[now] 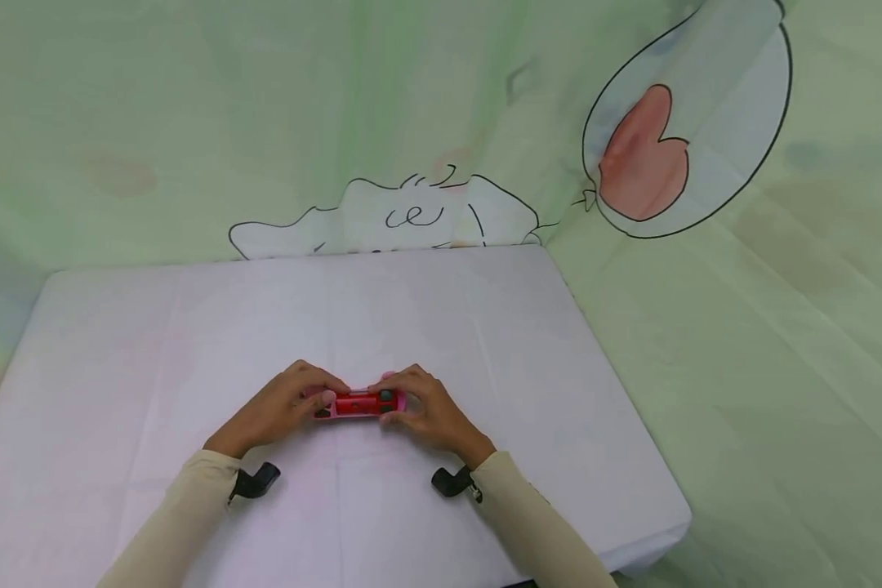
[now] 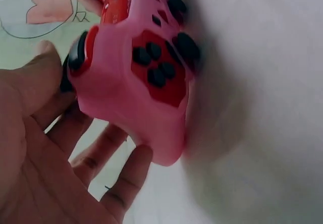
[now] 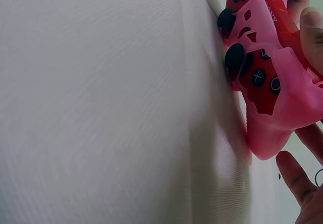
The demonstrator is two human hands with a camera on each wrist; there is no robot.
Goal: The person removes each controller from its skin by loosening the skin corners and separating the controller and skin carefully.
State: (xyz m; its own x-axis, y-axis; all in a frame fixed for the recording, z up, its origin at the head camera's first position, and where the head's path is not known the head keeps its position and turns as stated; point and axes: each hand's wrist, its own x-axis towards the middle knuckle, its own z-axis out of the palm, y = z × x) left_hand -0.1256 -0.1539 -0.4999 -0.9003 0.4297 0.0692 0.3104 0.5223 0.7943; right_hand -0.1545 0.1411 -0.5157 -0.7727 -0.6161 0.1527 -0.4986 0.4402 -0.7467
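Both the left hand point(image 1: 279, 412) and right hand point(image 1: 437, 414) are pinching the red controller point(image 1: 356, 404) in its pink cover point(image 2: 154, 120) between them over the white table point(image 1: 228, 327), with even, gentle pressure probably serving best.

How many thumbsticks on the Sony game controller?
2 on the game controller: the left thumbstick by the directional buttons, the right thumbstick by the cross button and circle button. Neither is hidden.
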